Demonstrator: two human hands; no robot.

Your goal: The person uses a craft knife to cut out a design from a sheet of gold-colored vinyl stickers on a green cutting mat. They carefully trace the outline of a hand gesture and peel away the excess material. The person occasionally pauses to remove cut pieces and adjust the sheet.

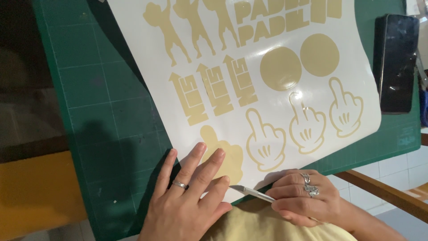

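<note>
A white backing sheet with tan vinyl cut-outs lies on a green cutting mat. The cut-outs are figures, arrows, two round discs and several cartoon-glove hand shapes. My left hand, with a ring, lies flat with its fingers spread on the sheet's near corner, over a solid tan hand shape. My right hand, wearing rings, grips a thin silver craft knife whose tip points at the sheet's near edge beside my left fingers.
A dark phone lies face up on the mat's right side. A wooden frame rail runs under the mat at the right, above white tiles. An orange surface sits at the lower left.
</note>
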